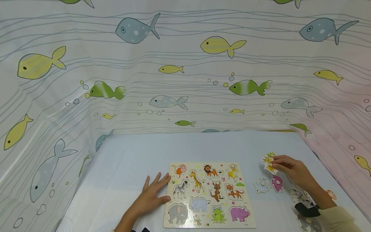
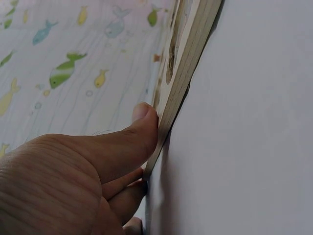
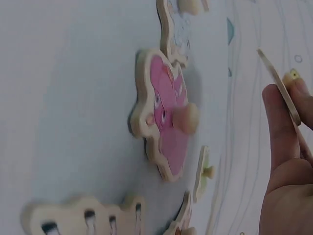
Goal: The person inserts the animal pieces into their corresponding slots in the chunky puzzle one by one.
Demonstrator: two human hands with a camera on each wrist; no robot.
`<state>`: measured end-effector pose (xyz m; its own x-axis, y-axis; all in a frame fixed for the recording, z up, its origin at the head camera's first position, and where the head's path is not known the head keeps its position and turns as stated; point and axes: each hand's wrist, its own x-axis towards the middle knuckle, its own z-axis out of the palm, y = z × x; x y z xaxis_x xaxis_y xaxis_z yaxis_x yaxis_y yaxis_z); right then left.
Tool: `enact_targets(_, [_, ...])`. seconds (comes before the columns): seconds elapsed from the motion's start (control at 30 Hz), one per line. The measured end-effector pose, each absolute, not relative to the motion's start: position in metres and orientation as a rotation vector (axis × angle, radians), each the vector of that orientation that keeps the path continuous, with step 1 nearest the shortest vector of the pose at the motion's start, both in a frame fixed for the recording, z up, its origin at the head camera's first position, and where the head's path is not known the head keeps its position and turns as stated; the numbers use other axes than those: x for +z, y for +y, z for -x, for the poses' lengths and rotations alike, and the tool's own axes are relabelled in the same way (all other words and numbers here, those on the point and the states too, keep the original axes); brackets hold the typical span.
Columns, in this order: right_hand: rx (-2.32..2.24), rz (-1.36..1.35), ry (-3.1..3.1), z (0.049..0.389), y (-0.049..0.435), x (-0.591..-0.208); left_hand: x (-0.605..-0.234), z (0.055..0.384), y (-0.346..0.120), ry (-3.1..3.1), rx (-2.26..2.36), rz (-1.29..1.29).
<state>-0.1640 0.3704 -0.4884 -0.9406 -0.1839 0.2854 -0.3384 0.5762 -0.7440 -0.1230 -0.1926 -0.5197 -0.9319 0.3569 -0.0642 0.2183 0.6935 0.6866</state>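
Yellow animal piece [image 1: 268, 163] hangs pinched in our right hand [image 1: 296, 173] over the bench [image 1: 174, 148], right of the puzzle board [image 1: 251, 223], whose edge we best brace with our spread left hand [image 1: 151, 196].

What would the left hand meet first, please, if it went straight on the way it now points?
The puzzle board, at its left edge; the left hand seems to touch it there, though exact depth is unclear.
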Motion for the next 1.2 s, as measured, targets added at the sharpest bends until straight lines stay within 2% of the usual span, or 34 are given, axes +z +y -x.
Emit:
enact_targets(0.5, [1.675, -0.474, -2.596, 0.164, 0.339, -0.503, -0.518, 0.123, -0.192, 2.708, 1.055, -0.457])
enact_targets(0.8, [1.506, -0.468, -2.571, 0.167, 0.323, -0.511, -0.519, 0.123, -0.192, 2.702, 1.067, -0.445])
enact_targets(1.2, [1.666, -0.437, -2.495, 0.168, 0.299, -0.515, -0.519, 0.123, -0.192, 2.715, 1.065, -0.451])
